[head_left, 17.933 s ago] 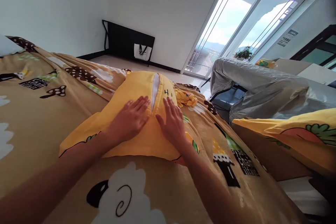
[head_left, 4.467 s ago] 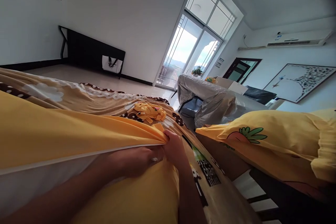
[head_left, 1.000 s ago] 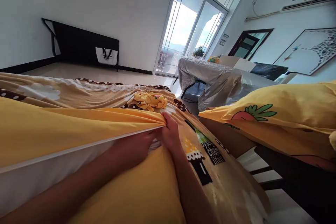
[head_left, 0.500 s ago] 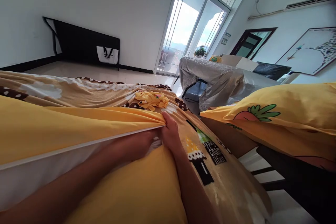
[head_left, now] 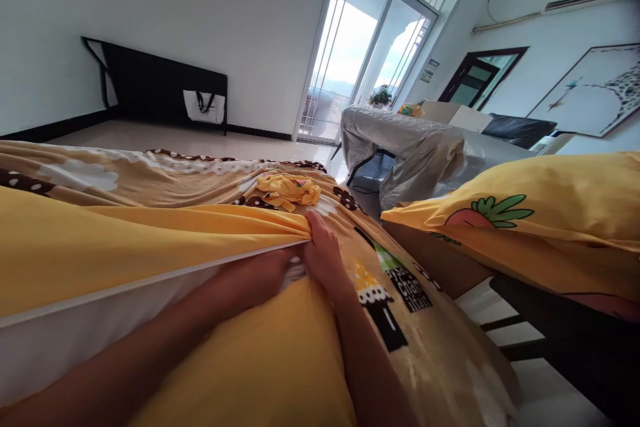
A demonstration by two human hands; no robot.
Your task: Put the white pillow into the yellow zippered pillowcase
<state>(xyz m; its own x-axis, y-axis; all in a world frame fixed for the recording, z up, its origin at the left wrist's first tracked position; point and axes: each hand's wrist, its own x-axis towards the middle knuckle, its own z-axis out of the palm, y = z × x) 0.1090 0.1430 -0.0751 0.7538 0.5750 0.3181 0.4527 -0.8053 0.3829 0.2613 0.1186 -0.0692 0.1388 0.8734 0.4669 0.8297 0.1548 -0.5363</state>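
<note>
A yellow cloth cover (head_left: 150,233) with a pale edge stretches across the front, its opening spread over my left forearm. My right hand (head_left: 325,253) is closed round the gathered corner of this cover. Between its upper and lower layers reaches my left hand (head_left: 277,270), curled, with its fingertips mostly hidden near the corner. A bit of white material (head_left: 296,269) shows beside those fingers; whether they grip it is unclear. White cloth (head_left: 45,360) lies under the raised upper layer. Nearer my body, the cover's lower yellow part (head_left: 250,353) bulges between my arms.
Beneath is a patterned brown blanket (head_left: 150,180), with a crumpled yellow cloth (head_left: 290,191) on it. A yellow carrot-print pillow (head_left: 565,193) sits to the right on a cardboard box (head_left: 435,257). Beyond stand a plastic-covered table (head_left: 420,133) and a white bag (head_left: 205,107).
Both hands have shifted very slightly left, with the gathered corner still in my right hand. The rest looks almost the same.
</note>
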